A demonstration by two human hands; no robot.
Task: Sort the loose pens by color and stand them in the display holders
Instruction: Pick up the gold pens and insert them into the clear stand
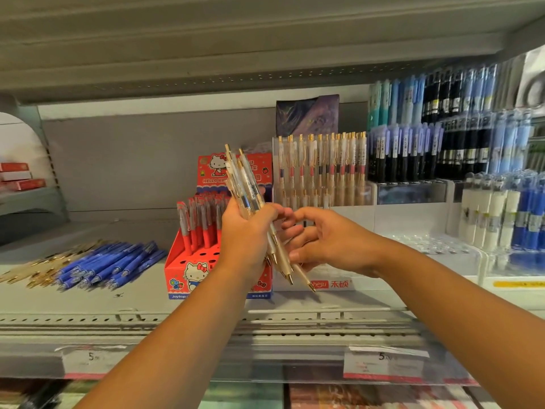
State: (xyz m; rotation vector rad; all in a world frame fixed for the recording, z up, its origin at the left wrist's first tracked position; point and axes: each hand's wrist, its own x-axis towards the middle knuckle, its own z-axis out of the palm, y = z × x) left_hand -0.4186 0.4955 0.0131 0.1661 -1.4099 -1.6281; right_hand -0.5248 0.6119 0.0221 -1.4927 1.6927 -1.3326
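Observation:
My left hand point(246, 231) grips a bunch of clear, gold-tipped pens point(250, 196), tips pointing down and right. Beside it, my right hand point(327, 240) has its fingers curled around the lower ends of those pens point(290, 265). Both hands hover in front of a white display holder point(348, 214) that has several matching gold-clipped pens standing in it. A loose pile of blue pens point(118, 265) and gold pens point(44, 268) lies on the shelf at left. The red cartoon-cat holder point(188, 273) has red pens point(200, 225) standing in it.
Racks of black, purple and blue pens point(436, 149) fill the right side, with white and blue pens point(501, 211) in a clear holder further right. An upper shelf point(236, 54) hangs overhead. Price tags point(383, 364) line the shelf's front edge.

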